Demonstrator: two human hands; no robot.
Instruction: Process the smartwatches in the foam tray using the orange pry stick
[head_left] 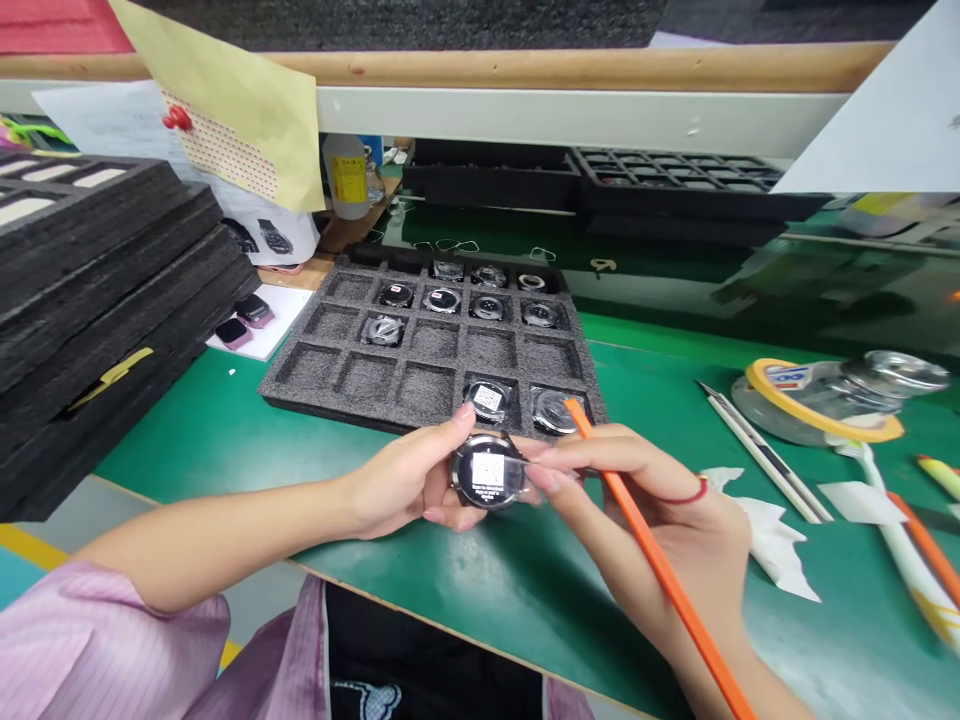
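Observation:
A round watch case without a strap rests in the fingers of my left hand, its lit screen showing a white QR code and small text. My right hand pinches what looks like a strip of clear film at the right edge of the screen. An orange stick lies across that same hand, held among its fingers. Just beyond both hands is a black foam tray with square pockets. Several round watch cases sit in it, including one with a QR code and another nearest my right hand.
Stacked black foam trays stand at the left, near two pinkish square watches. To the right are a glass jar, a pen-like tool, crumpled tissue and a toothbrush. A shelf edge crosses above the green table.

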